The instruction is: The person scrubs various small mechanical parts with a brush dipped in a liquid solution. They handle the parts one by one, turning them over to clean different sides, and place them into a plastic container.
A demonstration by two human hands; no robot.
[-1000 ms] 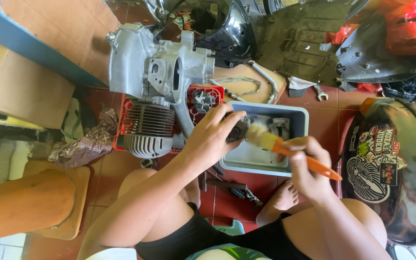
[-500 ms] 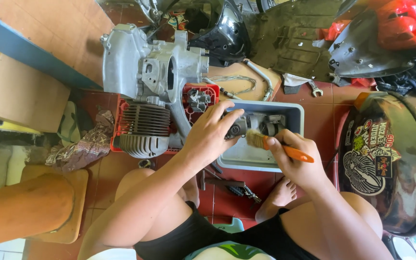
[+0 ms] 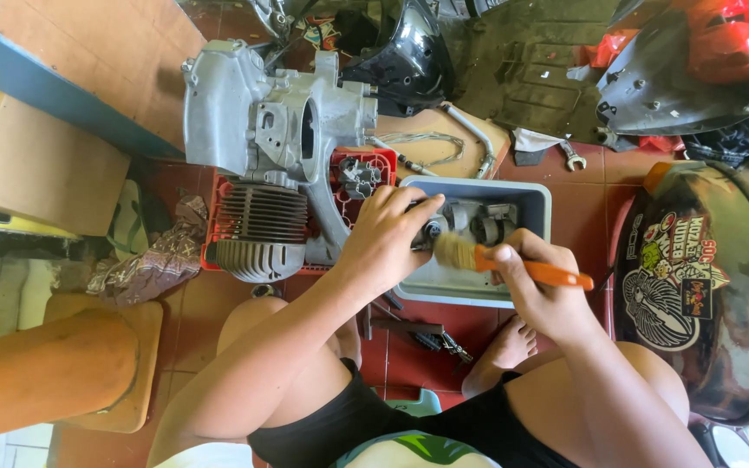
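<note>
Engine part (image 3: 433, 232) sits over the near-left corner of the grey tub (image 3: 537, 201) on the floor, your left hand (image 3: 383, 247) closed around it to steady it, so drips land inside; your right hand (image 3: 537, 290) grips the orange brush (image 3: 513, 264), bristles touching it.

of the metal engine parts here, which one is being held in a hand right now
The small dark metal part over the grey tub, gripped by the left hand. The big silver engine casing and finned cylinder sit untouched on the red crate.
</note>
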